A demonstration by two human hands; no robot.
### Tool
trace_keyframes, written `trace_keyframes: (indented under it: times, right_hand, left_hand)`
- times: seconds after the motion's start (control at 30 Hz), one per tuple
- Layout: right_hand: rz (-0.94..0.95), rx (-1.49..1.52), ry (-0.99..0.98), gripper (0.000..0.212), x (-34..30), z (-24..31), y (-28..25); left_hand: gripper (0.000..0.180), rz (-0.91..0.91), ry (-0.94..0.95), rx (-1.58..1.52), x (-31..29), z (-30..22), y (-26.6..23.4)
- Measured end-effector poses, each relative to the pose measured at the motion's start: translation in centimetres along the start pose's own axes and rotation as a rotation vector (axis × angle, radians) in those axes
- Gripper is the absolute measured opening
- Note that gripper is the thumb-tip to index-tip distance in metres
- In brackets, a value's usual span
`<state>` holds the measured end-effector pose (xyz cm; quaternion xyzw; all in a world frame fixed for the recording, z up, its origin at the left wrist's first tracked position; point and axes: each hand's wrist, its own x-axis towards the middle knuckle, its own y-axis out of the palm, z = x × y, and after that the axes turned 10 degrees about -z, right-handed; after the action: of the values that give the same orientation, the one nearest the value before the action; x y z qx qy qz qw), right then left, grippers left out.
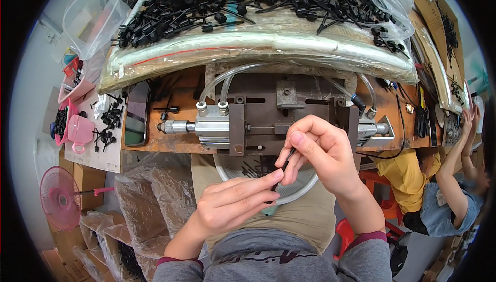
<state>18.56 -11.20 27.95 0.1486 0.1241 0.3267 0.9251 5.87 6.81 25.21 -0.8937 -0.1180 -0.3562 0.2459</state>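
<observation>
Over one bowl (white-rimmed), one black rod in the grip of two hands

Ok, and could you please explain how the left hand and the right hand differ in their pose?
The left hand has its fingers stretched nearly straight; the right hand has its fingers bent. The left hand's thumb is hidden, while the right hand's thumb shows clearly. The left hand sits lower in the picture; the right hand is higher, partly overlapping the dark metal fixture. Both are bare and meet at the same slim black part.
</observation>
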Motion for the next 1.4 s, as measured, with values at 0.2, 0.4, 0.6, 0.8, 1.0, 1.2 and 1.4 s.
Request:
trace_keyframes:
  times: [0.2,0.4,0.6,0.8,1.0,1.2,1.4]
  right_hand:
    - [-0.019,-0.024,-0.02,0.015,-0.4,-0.2,-0.1]
    - [-0.022,-0.115,-0.089,0.014,-0.9,-0.5,-0.2]
    - [-0.014,-0.283,-0.182,0.013,-1.3,-0.4,0.3]
    - [-0.065,-0.26,-0.134,0.013,-1.6,-0.5,0.1]
    - [-0.444,-0.723,-0.496,0.015,1.1,4.2,-0.7]
    - [-0.337,-1.716,-1.334,0.017,9.4,11.3,-7.0]
    - [-0.099,-2.034,-1.278,0.015,13.1,11.3,-6.3]
  left_hand:
    - [0.031,0.019,-0.002,0.005,-0.2,0.0,0.2]
    - [0.031,0.049,0.001,0.009,-0.4,0.1,0.2]
    - [0.03,0.061,0.008,0.007,-0.4,0.1,0.2]
    - [0.031,0.075,-0.007,0.002,-0.3,0.0,0.4]
    - [0.029,0.023,-0.119,0.076,0.2,-0.1,0.8]
    - [0.028,0.074,-0.073,0.338,1.3,0.3,3.4]
    - [0.025,0.119,-0.006,0.502,1.4,1.0,5.3]
